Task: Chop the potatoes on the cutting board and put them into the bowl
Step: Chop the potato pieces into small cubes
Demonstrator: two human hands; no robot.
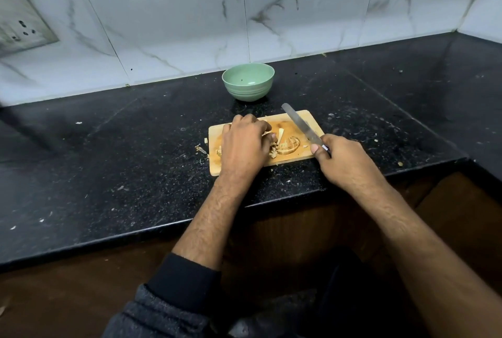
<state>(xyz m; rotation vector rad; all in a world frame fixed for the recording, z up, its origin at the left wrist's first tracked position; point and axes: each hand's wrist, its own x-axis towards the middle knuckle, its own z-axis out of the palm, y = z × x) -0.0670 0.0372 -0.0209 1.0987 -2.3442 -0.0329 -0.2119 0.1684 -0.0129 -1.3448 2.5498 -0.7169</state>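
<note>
At centre frame, on a black stone counter [135, 147], a person works over a small wooden cutting board [307, 120] strewn with pale potato pieces [289, 145], some already sliced into strips and one rounded chunk scored but still holding together. The left hand [244, 144] lies knuckles-up over the left half of the board, fingers curled down onto the potato pile, apparently steadying or gathering it; what exactly the fingertips hold is hidden beneath the hand. The right hand [342, 158], at the board's lower right corner, grips the handle of a knife [300, 124] with fingers wrapped and thumb laid along it; the blade angles up and left across the board, lifted clear of the potato. A green bowl [248, 81], apparently empty, stands above the board near the tiled wall, well apart from both hands. To finish the chopping cleanly, the judgement here is to keep the left fingertips tucked back, bring the blade straight down through the rounded chunk, and keep pieces from slipping off the board's left edge, where scraps already lie.
</note>
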